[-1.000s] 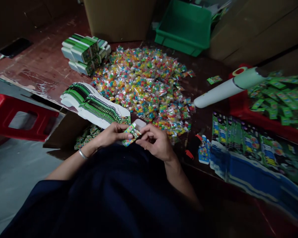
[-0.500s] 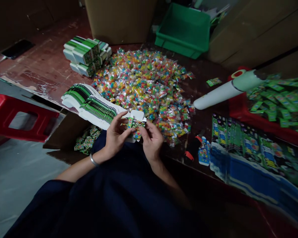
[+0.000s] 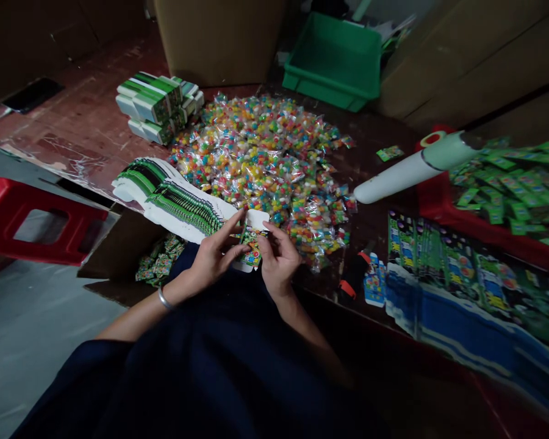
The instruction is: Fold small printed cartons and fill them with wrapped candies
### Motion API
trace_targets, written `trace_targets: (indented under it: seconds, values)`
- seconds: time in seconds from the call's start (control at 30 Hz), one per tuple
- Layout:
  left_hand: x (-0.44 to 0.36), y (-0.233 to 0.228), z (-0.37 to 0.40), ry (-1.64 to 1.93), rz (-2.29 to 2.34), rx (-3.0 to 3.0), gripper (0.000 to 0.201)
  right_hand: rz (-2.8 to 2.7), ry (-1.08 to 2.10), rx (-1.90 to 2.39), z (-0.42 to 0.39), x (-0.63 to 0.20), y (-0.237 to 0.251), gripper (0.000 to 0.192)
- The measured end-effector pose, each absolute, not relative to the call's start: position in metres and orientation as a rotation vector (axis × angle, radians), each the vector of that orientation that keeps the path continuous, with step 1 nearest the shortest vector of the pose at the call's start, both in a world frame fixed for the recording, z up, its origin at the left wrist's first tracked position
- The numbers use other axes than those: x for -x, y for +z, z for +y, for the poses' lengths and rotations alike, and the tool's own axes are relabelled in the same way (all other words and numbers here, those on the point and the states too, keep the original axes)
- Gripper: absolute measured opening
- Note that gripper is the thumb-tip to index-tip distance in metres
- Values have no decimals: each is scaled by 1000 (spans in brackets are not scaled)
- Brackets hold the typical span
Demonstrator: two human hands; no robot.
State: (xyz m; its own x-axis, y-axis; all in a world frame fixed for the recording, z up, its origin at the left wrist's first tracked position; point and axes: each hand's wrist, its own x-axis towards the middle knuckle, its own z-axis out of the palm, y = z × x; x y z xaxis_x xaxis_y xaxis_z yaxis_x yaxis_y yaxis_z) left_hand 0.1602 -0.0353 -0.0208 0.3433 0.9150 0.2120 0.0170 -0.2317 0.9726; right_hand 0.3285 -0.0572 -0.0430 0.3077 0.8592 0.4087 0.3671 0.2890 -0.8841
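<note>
Both hands hold one small printed cardboard box (image 3: 251, 241) just above my lap, at the near edge of the table. My left hand (image 3: 213, 256) grips its left side with the fingers stretched along it. My right hand (image 3: 279, 259) pinches its right side, and a white flap sticks up at the top. A fanned stack of flat green-and-white box blanks (image 3: 174, 198) lies just left of my hands. Beyond them spreads a big heap of small clear candy packets (image 3: 260, 152).
Finished green boxes (image 3: 158, 103) are stacked at the back left. A green plastic bin (image 3: 333, 58) stands at the back. A white tube (image 3: 412, 167), a red tray of green packets (image 3: 507, 189) and blue printed blanks (image 3: 462, 280) lie right. A red stool (image 3: 36, 219) and an open carton (image 3: 132, 256) stand left.
The box has been turned from lying slanted to standing upright between my hands, with its top flap raised. Both hands have shifted slightly towards the table.
</note>
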Motion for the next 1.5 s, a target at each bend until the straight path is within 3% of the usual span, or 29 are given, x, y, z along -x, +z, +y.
trace_targets:
  seconds: [0.27, 0.37, 0.53, 0.63, 0.87, 1.03, 1.5]
  values:
    - [-156, -14, -24, 867, 732, -1263, 39, -1381, 413, 1319, -59, -331, -33, 14]
    - [-157, -10, -21, 785, 691, -1159, 37, -1429, 406, 1296, -55, -334, -27, 18]
    - [-165, -8, -24, 919, 775, -1102, 40, -1225, 648, 1226, -50, -332, -25, 10]
    - [-167, -6, -25, 926, 756, -1018, 48, -1128, 757, 1161, -48, -331, -20, 19]
    - [-160, -3, -26, 922, 771, -1175, 36, -1179, 1085, 1271, -39, -346, -1, 21]
    - [-158, -6, -26, 902, 696, -1256, 39, -1157, 1199, 1307, -30, -356, 0, 23]
    - [-157, -4, -28, 848, 776, -1282, 47, -1407, 985, 1255, -38, -356, -2, 25]
